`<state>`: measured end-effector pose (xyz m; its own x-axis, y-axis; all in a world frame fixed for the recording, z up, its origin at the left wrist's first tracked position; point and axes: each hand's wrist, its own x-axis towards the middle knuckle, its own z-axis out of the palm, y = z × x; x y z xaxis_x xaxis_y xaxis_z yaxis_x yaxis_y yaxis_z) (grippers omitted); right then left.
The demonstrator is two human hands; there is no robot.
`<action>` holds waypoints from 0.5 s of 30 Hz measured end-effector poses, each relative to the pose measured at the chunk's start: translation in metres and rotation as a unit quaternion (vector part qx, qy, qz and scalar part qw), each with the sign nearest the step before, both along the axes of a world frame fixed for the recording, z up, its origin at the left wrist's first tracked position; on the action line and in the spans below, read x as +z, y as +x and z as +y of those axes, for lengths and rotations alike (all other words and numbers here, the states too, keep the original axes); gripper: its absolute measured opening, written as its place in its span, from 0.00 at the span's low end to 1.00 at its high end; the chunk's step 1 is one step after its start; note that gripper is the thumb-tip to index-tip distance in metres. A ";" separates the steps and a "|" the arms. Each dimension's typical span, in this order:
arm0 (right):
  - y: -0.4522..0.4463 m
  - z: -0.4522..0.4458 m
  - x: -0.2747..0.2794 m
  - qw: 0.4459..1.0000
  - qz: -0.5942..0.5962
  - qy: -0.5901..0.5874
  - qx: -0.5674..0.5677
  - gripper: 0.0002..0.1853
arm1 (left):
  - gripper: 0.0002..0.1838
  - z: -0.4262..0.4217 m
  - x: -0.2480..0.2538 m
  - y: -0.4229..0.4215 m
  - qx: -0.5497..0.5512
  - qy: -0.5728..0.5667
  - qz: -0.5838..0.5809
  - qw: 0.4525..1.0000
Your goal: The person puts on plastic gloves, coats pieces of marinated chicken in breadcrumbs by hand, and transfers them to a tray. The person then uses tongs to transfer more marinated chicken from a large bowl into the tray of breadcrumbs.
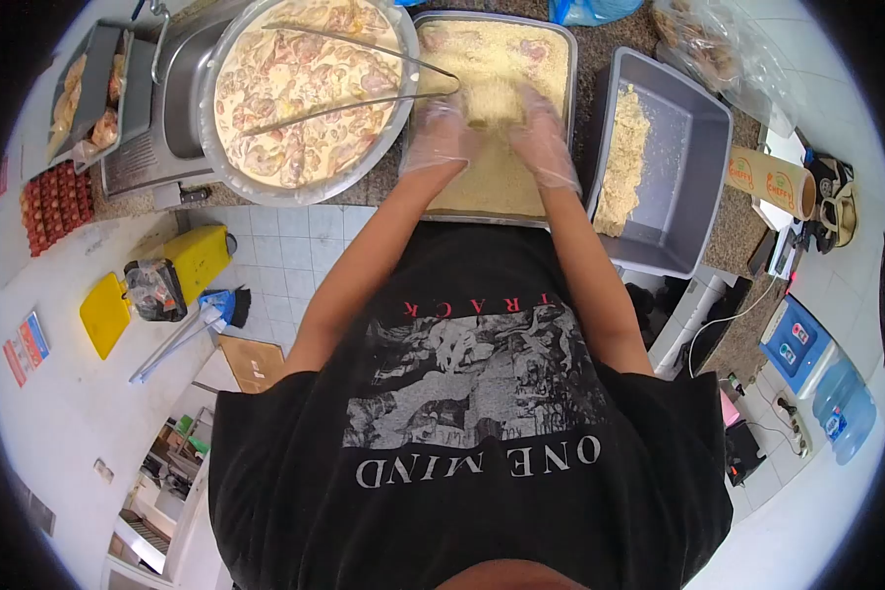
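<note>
My left hand (439,138) and my right hand (544,143), both in clear plastic gloves, are at the two sides of a metal tray (572,59) filled with pale yellow breading crumbs (492,177). Between them lies a crumb-covered lump (495,100), smeared by motion. My fingers are blurred and partly sunk in the crumbs, so their grip is unclear. Coated pieces of what looks like chicken (533,49) show at the tray's far end. Left of the tray stands a large round basin (209,128) of raw chicken in creamy batter (305,98). Metal tongs (339,108) lie across it, their bend over the tray's edge.
On the right is a grey plastic tub (683,167) with breaded pieces (623,162) along its left side. A plastic bag (713,44) sits behind it. To the left are a steel sink (187,88), a grey container (128,88) and egg trays (56,208).
</note>
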<state>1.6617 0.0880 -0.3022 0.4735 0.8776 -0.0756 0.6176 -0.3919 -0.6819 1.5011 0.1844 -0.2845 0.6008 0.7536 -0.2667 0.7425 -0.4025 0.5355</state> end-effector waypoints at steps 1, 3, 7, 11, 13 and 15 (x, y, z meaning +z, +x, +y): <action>0.002 0.006 0.002 0.996 -0.024 -0.085 -0.007 0.37 | 0.33 0.001 -0.012 0.001 0.014 0.037 0.011 0.999; 0.006 0.019 0.002 0.965 -0.072 -0.252 -0.018 0.40 | 0.35 0.001 -0.037 0.007 0.034 0.053 0.019 0.998; -0.004 0.037 -0.076 0.997 -0.026 -0.037 -0.059 0.36 | 0.42 0.025 -0.030 0.040 0.067 -0.150 -0.007 0.986; 0.016 0.050 -0.059 0.993 0.035 0.011 -0.115 0.31 | 0.43 0.039 -0.012 0.065 0.150 -0.137 -0.013 0.979; 0.030 0.064 -0.031 0.996 -0.031 -0.004 -0.079 0.28 | 0.41 0.040 -0.009 0.068 0.114 -0.030 -0.010 0.993; 0.047 0.084 -0.018 0.995 -0.091 -0.040 -0.002 0.25 | 0.36 0.050 -0.027 0.070 0.020 0.119 0.027 0.992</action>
